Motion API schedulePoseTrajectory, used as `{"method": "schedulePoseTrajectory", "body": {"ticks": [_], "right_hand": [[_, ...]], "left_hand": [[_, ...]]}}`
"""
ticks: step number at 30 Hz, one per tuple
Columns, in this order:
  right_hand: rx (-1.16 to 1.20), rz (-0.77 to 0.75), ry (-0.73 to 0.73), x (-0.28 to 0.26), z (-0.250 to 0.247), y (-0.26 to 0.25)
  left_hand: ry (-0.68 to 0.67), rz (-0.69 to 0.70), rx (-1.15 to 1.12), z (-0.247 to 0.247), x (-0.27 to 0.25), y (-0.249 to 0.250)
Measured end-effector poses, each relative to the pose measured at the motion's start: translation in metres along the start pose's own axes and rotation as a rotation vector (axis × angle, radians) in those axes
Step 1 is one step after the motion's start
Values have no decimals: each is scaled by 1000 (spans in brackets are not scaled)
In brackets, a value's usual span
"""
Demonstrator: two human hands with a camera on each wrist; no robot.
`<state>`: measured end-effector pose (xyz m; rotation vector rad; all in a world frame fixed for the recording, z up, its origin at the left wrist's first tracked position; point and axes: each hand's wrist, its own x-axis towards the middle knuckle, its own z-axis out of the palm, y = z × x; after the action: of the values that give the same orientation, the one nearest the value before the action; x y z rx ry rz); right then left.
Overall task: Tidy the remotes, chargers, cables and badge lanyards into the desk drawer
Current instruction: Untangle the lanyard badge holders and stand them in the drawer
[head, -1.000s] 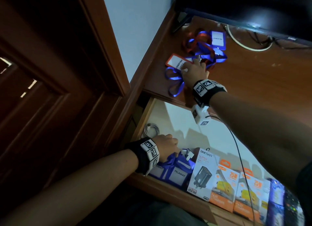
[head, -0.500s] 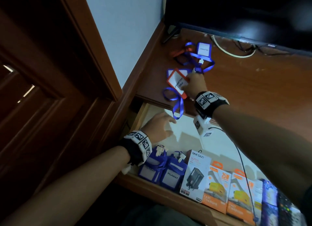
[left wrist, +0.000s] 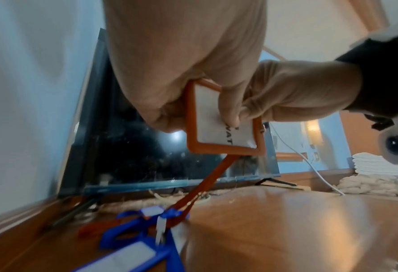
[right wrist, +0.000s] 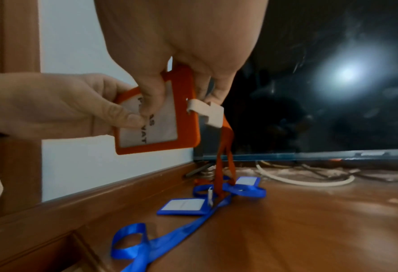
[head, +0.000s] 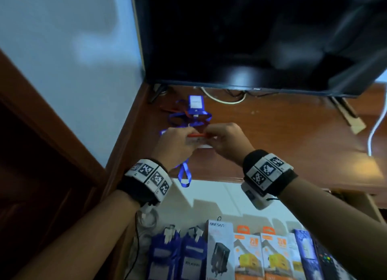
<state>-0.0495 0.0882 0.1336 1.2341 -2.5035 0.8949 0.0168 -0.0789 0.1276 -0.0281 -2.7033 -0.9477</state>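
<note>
Wall (head: 73, 74): pale blue, plain, left of the screen.
Desk (head: 293, 137): reddish-brown wood, glossy top.
Screen (head: 251, 39): dark, switched off, stands on the desk's rear edge.
Door frame (head: 41, 112): dark brown wood, far left.
Light: dim; one bright spot (right wrist: 347, 73) reflected in the screen.

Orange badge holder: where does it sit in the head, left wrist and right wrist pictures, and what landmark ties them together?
Head: orange badge holder is a thin edge at centre, between left hand and right hand.
Left wrist: centre, below the fingers.
Right wrist: centre-left, pinched by both hands.
Shared landmark: the dark screen behind it.
</note>
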Motion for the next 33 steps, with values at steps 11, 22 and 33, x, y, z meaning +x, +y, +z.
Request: {"method": "schedulePoseTrajectory", "body": {"ticks": [11, 22, 33], "right_hand": [[129, 550, 97, -13, -57, 62], [195, 1108, 12, -127, -46, 116], [372, 1085, 82, -164, -112, 102]], "left_hand": [[253, 5, -158, -47, 44, 44], [320, -203, -488, -59, 25, 48], [227, -321, -700, 1, 22, 106]]}}
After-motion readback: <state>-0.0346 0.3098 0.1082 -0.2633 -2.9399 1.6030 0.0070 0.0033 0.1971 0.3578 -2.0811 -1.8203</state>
